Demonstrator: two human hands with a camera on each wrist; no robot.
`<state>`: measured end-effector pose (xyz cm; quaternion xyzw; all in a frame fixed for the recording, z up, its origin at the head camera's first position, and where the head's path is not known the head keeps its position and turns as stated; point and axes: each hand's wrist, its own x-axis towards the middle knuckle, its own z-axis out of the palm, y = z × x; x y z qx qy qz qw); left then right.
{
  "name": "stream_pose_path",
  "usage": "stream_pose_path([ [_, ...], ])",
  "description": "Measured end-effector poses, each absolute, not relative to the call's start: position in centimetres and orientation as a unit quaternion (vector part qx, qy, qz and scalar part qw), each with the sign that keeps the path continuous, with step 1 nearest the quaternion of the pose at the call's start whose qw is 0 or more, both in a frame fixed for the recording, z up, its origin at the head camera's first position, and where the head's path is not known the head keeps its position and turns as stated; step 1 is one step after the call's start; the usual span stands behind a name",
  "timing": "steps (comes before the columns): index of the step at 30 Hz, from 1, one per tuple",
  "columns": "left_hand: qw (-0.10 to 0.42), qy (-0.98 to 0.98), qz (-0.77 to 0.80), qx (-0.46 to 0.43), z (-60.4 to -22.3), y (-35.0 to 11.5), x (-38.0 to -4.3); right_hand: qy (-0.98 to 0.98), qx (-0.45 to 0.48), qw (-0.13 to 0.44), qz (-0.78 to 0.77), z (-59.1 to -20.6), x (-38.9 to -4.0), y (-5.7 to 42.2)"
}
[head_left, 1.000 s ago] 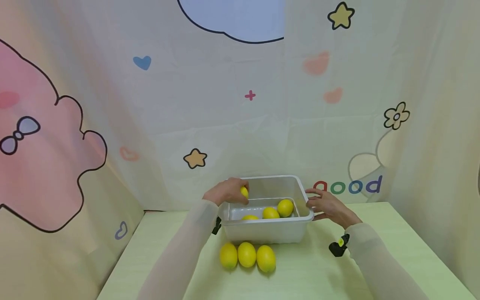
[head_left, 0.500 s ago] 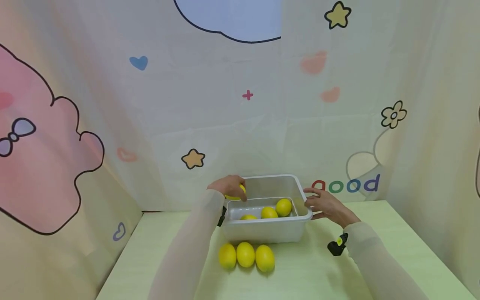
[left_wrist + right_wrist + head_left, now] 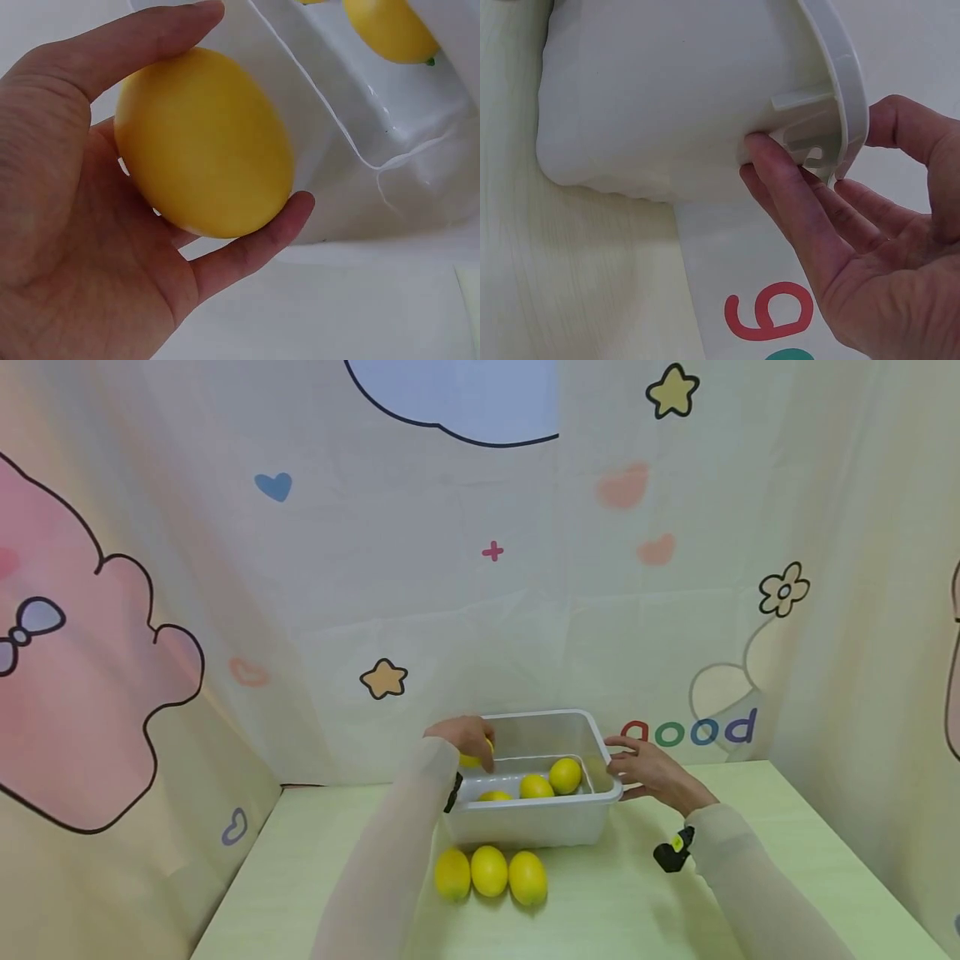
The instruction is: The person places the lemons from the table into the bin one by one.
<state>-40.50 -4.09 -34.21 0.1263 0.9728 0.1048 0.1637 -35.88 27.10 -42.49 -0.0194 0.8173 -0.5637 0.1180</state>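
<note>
My left hand [image 3: 463, 735] is over the left end of the white plastic bin [image 3: 528, 822], holding a yellow lemon [image 3: 206, 146]. In the left wrist view, thumb and fingers curl around opposite sides of that lemon, above the bin floor. Several lemons show inside the bin, including one at its right end [image 3: 566, 775] and one beside it [image 3: 537, 787]. My right hand [image 3: 651, 772] grips the bin's right end. In the right wrist view, fingertips [image 3: 765, 146] press the outer wall under the rim [image 3: 847, 82] while another digit passes behind the rim.
Three lemons [image 3: 490, 872] lie in a row on the pale wooden table [image 3: 615, 910], just in front of the bin. A patterned curtain [image 3: 465, 635] stands right behind the bin and along both sides of the table.
My left hand has shifted slightly right and the forearm has swung inward, with the lemon still held and now more hidden. The right hand keeps its place on the bin.
</note>
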Motion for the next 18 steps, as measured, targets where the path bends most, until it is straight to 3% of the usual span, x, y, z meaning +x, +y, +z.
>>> stream_pose_path([
  [18,0.166,0.971,0.116,0.128,-34.42,-3.87,-40.19,0.817,-0.025,0.120,-0.563,-42.44,-35.79,27.18],
])
